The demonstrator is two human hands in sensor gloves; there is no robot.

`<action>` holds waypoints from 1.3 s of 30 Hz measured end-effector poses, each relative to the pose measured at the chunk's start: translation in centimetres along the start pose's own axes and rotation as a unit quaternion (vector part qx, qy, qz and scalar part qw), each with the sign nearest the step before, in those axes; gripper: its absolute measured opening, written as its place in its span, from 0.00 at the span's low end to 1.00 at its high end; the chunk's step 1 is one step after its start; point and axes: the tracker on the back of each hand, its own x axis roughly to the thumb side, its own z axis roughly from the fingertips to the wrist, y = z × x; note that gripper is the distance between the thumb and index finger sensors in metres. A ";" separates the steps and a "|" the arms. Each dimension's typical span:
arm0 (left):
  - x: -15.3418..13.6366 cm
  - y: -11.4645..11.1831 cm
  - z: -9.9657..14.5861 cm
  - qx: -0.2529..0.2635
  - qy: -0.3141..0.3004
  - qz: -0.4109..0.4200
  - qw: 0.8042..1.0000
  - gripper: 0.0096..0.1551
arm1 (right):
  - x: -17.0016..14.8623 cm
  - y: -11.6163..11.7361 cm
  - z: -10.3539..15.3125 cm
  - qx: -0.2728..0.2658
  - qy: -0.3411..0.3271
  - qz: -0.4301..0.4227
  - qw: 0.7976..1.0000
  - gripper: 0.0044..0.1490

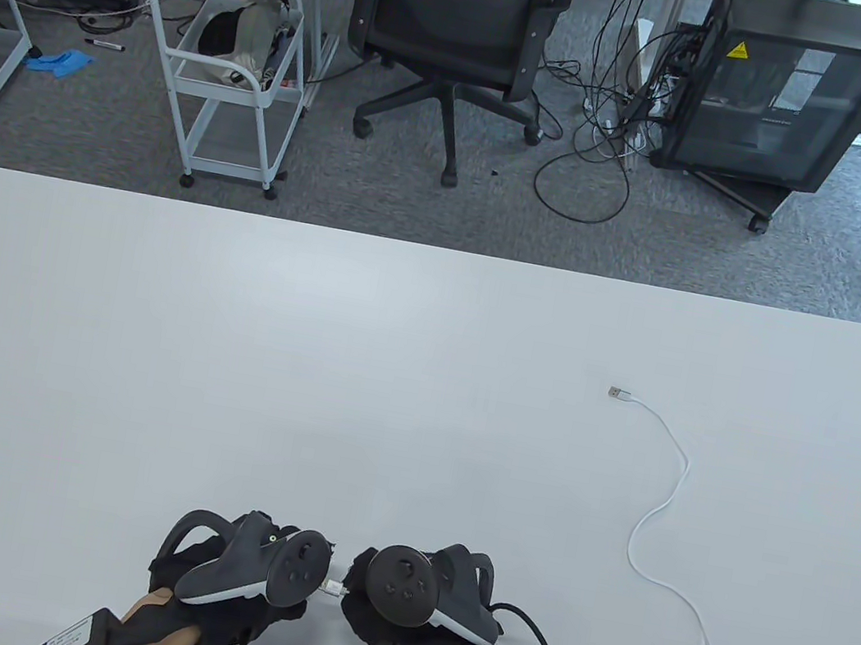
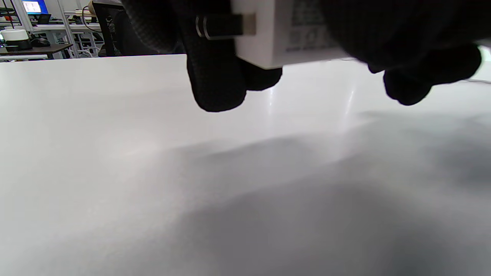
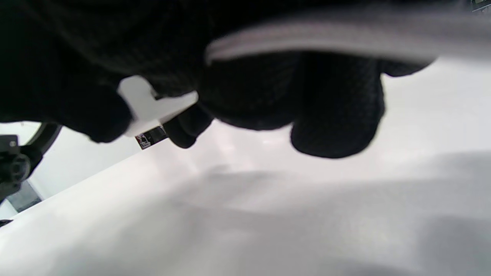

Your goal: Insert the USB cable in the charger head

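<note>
The white boxy plastic charger head sits in the left hand, whose black gloved fingers grip it above the white worktop at about 6 o'clock. In the left wrist view a dark metal plug with silver rings lies against the charger's face; whether it is fully seated cannot be told. The thin white USB cable has a silver plug end showing in the narrow gap between the two hands, and the right hand, just beside the left, pinches that white connector in its curled fingers. From there the cable snakes across the worktop toward 2 o'clock, where its free metal connector rests well apart from the hands. Beyond the worktop's far edge, at 12 o'clock, stands a black office chair.
</note>
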 end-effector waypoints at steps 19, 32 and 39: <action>1.2 0.7 0.7 0.016 -0.029 0.039 0.999 0.44 | 0.9 -1.1 1.2 -0.043 -0.041 -0.017 0.998 0.23; 0.9 0.6 0.4 0.020 -0.014 0.029 0.999 0.45 | 1.0 -1.3 1.3 -0.060 -0.025 0.032 0.997 0.25; 0.7 0.4 0.2 0.010 -0.002 0.024 1.000 0.45 | 0.4 -1.4 1.4 -0.045 -0.008 0.066 0.997 0.49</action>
